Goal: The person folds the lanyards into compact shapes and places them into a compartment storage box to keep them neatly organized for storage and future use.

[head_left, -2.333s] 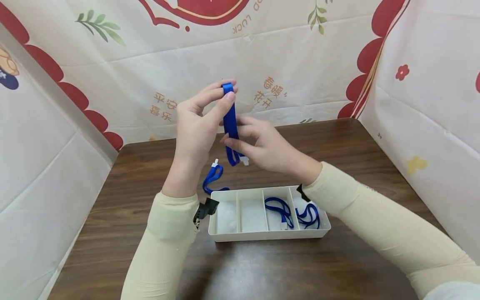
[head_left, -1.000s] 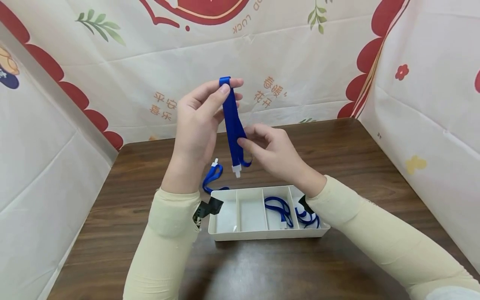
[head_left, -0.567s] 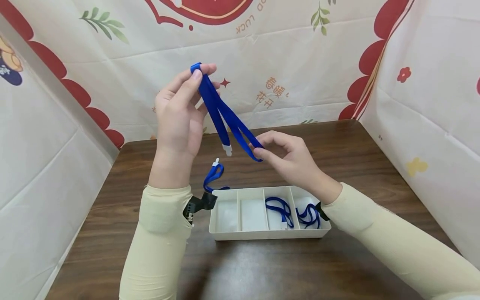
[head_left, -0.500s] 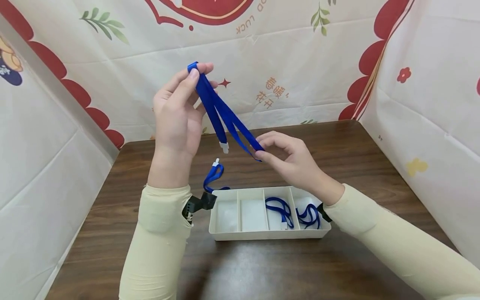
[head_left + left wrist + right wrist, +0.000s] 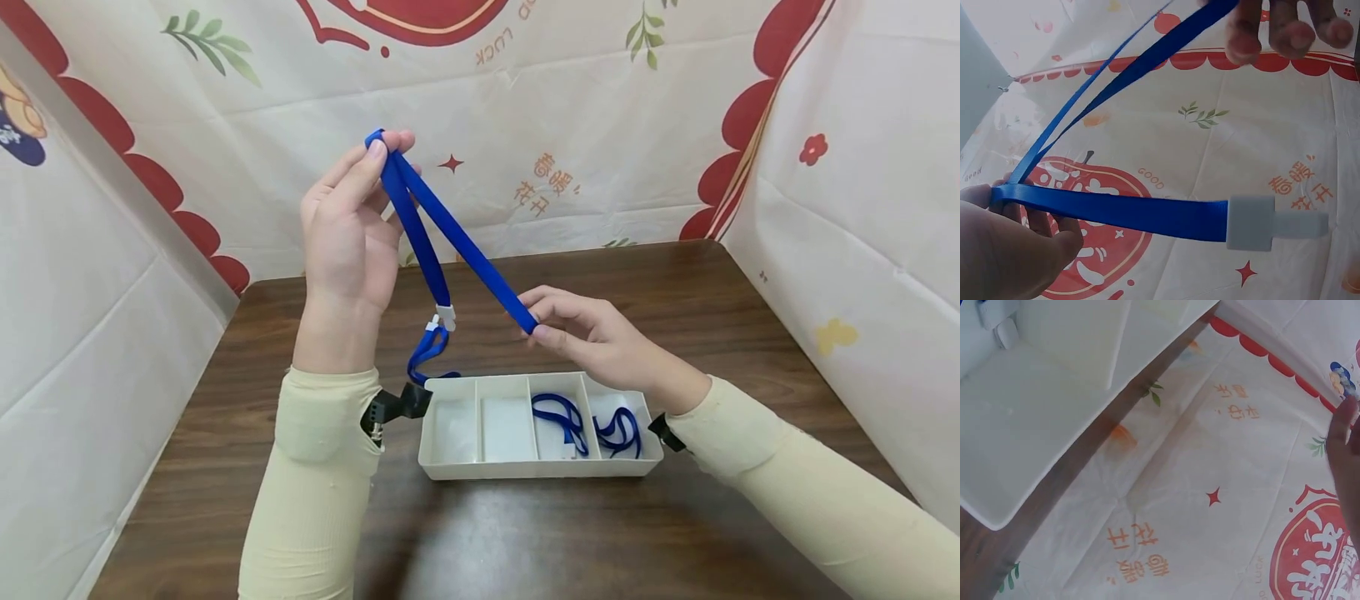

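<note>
A pale cloth backdrop (image 5: 465, 100) printed with red scallops, green sprigs and orange characters stands behind a dark wood table (image 5: 540, 542) in the head view. Above the table, the left hand (image 5: 348, 229) pinches the upper bend of a blue lanyard (image 5: 480, 260) between thumb and fingers. One length hangs down to a white clip (image 5: 446, 317); the other slants to the right hand (image 5: 592, 333), which pinches its lower end. A second lanyard (image 5: 426, 352) lies on the table at the far left corner of a white tray (image 5: 540, 472). Of the tray's four compartments, the third from the left holds a coiled lanyard (image 5: 562, 417), the rightmost another coil (image 5: 621, 433).

From the left wrist, the thumb and fingers grip the bend, and the strap reaches the clip; the right hand's fingertips (image 5: 1297, 37) show at the top.

From the right wrist, the tray fills the upper left; the right hand, at the edge, is cut off, its hold hidden.
</note>
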A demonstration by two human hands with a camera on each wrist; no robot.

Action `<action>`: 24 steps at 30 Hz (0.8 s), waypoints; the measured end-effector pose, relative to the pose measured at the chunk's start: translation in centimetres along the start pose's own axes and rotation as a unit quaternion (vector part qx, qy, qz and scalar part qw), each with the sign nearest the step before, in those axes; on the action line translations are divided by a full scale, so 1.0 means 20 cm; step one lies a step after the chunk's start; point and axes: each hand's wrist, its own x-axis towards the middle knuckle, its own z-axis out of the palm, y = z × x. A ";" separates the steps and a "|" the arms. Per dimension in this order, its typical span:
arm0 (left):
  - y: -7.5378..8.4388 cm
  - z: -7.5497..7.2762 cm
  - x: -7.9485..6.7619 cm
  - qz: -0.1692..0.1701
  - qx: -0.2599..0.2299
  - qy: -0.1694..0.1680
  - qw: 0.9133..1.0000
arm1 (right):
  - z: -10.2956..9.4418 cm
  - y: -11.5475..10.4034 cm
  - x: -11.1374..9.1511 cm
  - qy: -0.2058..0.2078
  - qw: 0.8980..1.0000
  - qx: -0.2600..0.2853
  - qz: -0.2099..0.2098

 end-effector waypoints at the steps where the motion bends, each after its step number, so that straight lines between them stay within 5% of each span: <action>1: 0.00 0.00 0.00 -0.002 -0.001 -0.001 1.000 | 0.00 0.00 0.00 -0.003 1.000 0.001 -0.010; 14: 0.02 0.03 0.00 0.002 -0.008 -0.011 1.000 | 0.00 -0.01 0.01 0.115 0.988 -0.023 -0.101; 19: 0.02 0.05 -0.01 -0.003 -0.015 -0.011 1.000 | 0.01 0.01 0.04 0.113 0.978 -0.086 -0.153; 24: 0.03 0.08 -0.04 -0.009 -0.021 -0.021 1.000 | 0.02 0.05 0.06 0.105 0.975 -0.126 -0.147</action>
